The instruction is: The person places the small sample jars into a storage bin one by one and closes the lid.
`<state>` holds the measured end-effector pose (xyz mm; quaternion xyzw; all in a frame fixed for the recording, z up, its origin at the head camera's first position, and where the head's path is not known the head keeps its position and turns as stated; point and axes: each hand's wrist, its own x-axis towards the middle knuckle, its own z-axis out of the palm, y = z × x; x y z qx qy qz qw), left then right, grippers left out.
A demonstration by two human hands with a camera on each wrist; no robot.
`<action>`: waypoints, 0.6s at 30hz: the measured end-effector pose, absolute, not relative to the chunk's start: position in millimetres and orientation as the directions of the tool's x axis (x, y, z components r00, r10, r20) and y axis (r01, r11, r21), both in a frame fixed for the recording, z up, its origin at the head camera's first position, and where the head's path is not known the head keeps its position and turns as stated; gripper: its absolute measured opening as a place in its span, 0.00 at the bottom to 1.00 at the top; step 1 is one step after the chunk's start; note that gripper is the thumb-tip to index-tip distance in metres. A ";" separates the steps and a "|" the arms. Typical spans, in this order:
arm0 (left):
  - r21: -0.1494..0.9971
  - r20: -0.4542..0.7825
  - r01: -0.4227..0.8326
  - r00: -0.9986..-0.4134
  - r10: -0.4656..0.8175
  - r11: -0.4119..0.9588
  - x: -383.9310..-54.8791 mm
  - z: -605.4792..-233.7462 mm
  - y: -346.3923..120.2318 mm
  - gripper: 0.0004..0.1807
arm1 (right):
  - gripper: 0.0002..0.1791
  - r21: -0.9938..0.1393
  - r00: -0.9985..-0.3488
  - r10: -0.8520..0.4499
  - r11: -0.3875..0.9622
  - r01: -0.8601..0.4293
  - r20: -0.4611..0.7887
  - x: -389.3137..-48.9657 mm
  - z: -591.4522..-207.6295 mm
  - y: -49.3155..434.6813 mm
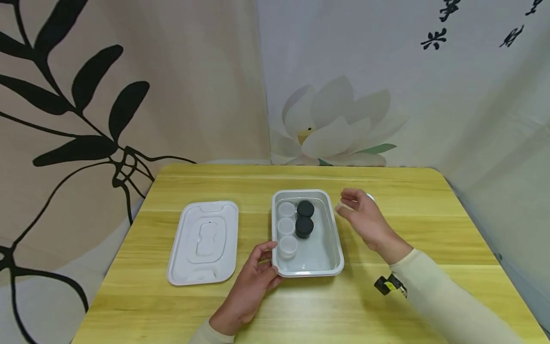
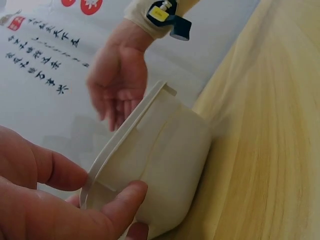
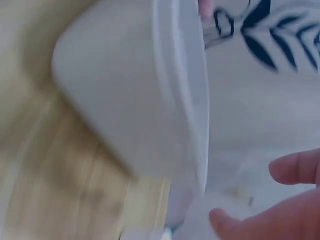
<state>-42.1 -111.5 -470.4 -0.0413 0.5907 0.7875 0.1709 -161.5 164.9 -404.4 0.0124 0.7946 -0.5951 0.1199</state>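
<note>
A white rectangular plastic box (image 1: pixel 324 253) stands uncovered on the table. Inside, along its left wall, three small translucent round containers (image 1: pixel 287 226) form a column. Two black round containers (image 1: pixel 304 226) stand beside them, towards the back. At the box's front left corner my left hand (image 1: pixel 253 286) holds the rim, its thumb against the outer wall (image 2: pixel 170 150) in the left wrist view. Just off the right rim, my right hand (image 1: pixel 365 217) hovers with loosely bent fingers and nothing visible in them. A small white thing (image 1: pixel 370 197) shows partly behind that hand.
A white lid (image 1: pixel 204 243) with a raised pattern lies flat to the left of the box. The wooden table (image 1: pixel 386 306) has its back edge along printed cloth hangings (image 1: pixel 206 95). A small black device (image 1: pixel 388 285) is strapped to the right wrist.
</note>
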 end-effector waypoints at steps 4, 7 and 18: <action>0.918 -0.273 -0.322 -0.937 0.220 -0.233 -41.5 -468.2 -110.8 0.30 | 0.37 -0.936 -0.977 -0.063 0.306 0.174 -0.203 -174.8 -409.4 200.0; 0.919 -0.273 -0.320 -0.938 0.213 -0.229 -40.3 -465.8 -111.2 0.30 | 0.38 -0.926 -0.979 -0.022 0.330 0.183 -0.201 -182.2 -416.4 220.5; 0.920 -0.278 -0.325 -0.935 0.222 -0.218 -41.8 -466.1 -110.7 0.31 | 0.39 -0.933 -0.967 0.083 0.256 0.254 -0.240 -199.1 -458.6 256.1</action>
